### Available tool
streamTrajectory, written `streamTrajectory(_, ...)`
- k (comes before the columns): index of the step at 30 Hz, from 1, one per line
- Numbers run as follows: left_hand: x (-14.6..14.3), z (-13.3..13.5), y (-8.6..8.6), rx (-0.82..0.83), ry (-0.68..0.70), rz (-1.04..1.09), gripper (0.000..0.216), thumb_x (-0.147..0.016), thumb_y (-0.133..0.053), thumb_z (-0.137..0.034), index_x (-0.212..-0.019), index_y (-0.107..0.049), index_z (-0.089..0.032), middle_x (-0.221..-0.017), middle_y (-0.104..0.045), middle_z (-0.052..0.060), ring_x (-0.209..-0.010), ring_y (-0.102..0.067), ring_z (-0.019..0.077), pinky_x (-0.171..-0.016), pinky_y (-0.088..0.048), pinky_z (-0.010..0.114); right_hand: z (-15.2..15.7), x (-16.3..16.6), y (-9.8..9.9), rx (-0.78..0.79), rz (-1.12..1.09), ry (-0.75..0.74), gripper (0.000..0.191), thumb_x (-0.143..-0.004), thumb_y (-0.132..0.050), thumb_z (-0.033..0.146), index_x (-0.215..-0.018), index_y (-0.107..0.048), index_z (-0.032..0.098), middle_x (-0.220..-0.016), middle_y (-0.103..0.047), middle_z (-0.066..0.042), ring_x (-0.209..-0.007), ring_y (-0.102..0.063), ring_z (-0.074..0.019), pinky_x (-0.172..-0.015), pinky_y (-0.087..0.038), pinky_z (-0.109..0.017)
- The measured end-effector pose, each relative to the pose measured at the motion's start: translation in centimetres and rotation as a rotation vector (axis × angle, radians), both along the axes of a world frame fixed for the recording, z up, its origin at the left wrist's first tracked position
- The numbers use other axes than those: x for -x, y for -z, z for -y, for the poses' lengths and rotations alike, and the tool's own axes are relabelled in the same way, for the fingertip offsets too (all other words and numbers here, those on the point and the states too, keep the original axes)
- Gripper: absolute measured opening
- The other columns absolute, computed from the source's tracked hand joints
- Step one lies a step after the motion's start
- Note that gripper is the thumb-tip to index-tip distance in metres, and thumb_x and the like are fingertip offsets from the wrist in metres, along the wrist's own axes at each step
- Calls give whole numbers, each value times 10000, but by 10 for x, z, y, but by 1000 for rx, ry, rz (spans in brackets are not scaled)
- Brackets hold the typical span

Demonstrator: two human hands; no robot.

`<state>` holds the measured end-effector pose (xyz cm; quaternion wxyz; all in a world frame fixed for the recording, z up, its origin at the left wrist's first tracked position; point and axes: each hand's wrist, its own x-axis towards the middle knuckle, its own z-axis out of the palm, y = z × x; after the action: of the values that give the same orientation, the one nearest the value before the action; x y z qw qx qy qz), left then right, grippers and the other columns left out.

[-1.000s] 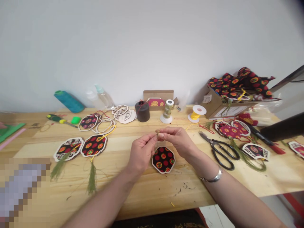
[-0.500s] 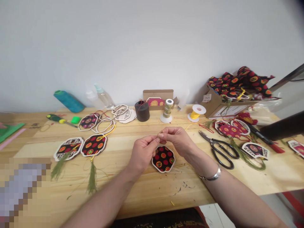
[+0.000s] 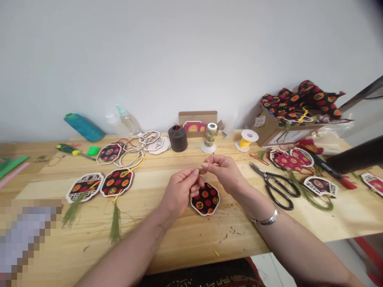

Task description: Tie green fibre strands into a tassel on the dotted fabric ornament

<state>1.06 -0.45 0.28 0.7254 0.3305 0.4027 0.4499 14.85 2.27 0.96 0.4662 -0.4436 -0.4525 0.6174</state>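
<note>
Left hand [image 3: 181, 189] and right hand [image 3: 224, 173] draw slightly apart at fingertips; cannot tell what they grasp; black floral, pale-rimmed, scalloped plaque [image 3: 205, 200] stays lying below; fine fingerwork seems unfinished.

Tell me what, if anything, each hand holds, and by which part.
Neither thing nor part can be told: the left hand and right hand have their fingertips close together, and anything between them is too small to make out.
</note>
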Motion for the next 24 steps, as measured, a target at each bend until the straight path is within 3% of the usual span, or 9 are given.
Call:
streamTrajectory(5,0,-1,5,-69,-2,-98,194,-749,-631,-298,-789,-669,-112,-548,-457,-35,-449,-333,38,-427,-242,189,0,-3,-2,-66,1,61,211,-643,-708,266,-590,-542,147,-618,-549,41,-537,-435,-52,-552,-344,-219)
streamTrajectory(8,2,-2,6,-201,12,-267,200,-788,-584,-319,-752,-659,-137,-570,-470,-32,-494,-384,62,-478,-299,211,0,-5,-5,-10,-94,-22,190,-714,-653,323,-703,-590,145,-574,-558,29,-464,-417,-47,-448,-264,-201)
streamTrajectory(12,5,-4,6,-404,14,-586,186,-820,-536,-282,-771,-673,-166,-642,-552,-8,-621,-485,113,-618,-387,257,1,-8,-10,-37,-236,-93,219,-744,-631,344,-683,-559,147,-590,-600,0,-476,-507,-64,-406,-250,-183)
streamTrajectory(15,8,-6,9,-547,-36,-762,186,-833,-509,-241,-845,-686,-185,-743,-610,24,-761,-528,163,-733,-413,312,-1,-10,-14,-79,-289,-26,232,-733,-651,315,-648,-505,156,-615,-604,11,-475,-516,-58,-398,-272,-174)
streamTrajectory(18,9,-8,12,-678,-80,-895,198,-837,-498,-214,-800,-693,-205,-782,-638,44,-899,-507,207,-851,-387,373,-4,-15,-15,-141,-290,28,229,-747,-638,309,-649,-486,167,-603,-587,25,-457,-479,-49,-394,-283,-174)
streamTrajectory(21,9,-8,10,-706,-238,-932,161,-803,-552,-209,-839,-709,-218,-993,-630,76,-1026,-463,232,-933,-337,403,-7,-20,-15,-203,-238,93,228,-771,-607,313,-648,-472,176,-605,-579,21,-476,-477,-53,-416,-322,-184)
streamTrajectory(23,9,-6,6,-656,-386,-857,208,-757,-615,-221,-945,-703,-225,-1123,-575,89,-1057,-461,236,-928,-345,381,-8,-22,-15,-229,-195,148,228,-770,-601,308,-651,-453,181,-626,-584,15,-506,-507,-62,-438,-359,-192)
streamTrajectory(24,8,-5,4,-609,-413,-776,218,-739,-638,-236,-945,-707,-225,-1087,-584,89,-1008,-493,227,-881,-378,354,-9,-22,-15,-239,-173,166,228,-768,-600,307,-657,-445,183,-640,-589,13,-520,-524,-67,-449,-376,-196)
